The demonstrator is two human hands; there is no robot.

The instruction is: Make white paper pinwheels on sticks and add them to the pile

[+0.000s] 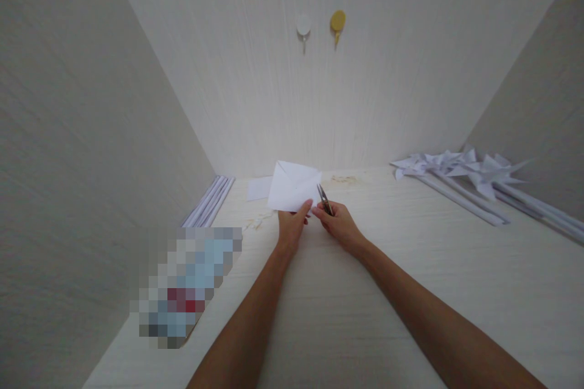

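My left hand (292, 225) pinches the near edge of a folded white paper (292, 185) and holds it up off the pale desk (347, 304). My right hand (338, 225) grips small metal scissors (323, 199); their blades point up at the paper's right edge. The two hands sit close together near the back of the desk. A flat white paper piece (258, 188) lies on the desk just left of the held paper.
Several white paper pinwheels on sticks (474, 179) lie at the back right. White rolled paper sticks (208, 202) lie along the left wall. Small paper scraps (255, 223) sit near my left hand. A blurred-out object (187, 285) lies front left. Two hooks (319, 27) hang on the back wall.
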